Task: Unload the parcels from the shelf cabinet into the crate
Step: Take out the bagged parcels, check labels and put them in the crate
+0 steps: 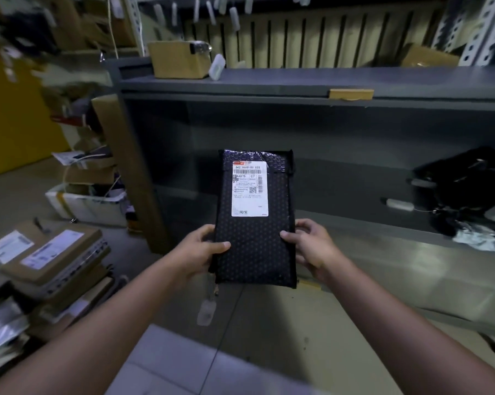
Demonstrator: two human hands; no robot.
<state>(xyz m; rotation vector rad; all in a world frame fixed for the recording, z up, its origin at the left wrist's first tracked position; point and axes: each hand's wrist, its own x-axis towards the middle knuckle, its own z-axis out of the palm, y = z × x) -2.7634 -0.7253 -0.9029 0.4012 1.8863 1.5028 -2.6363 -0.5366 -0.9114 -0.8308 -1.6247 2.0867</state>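
A black bubble-mailer parcel [255,240] with a white shipping label stands upright in front of the grey shelf cabinet [297,84]. My left hand [200,249] grips its lower left edge, thumb on the front. My right hand [312,246] grips its lower right edge the same way. A small white tag hangs on a string below the parcel. More dark bagged parcels [468,192] lie at the right end of the cabinet's lower shelf. At the lower left, brown cardboard parcels [52,252] with labels are stacked; whether they sit in a crate I cannot tell.
A cardboard box [178,59] sits on the cabinet's top shelf, with white tags hanging above it. A long cardboard piece [129,172] leans against the cabinet's left side. A white box of clutter [86,203] stands on the floor to the left.
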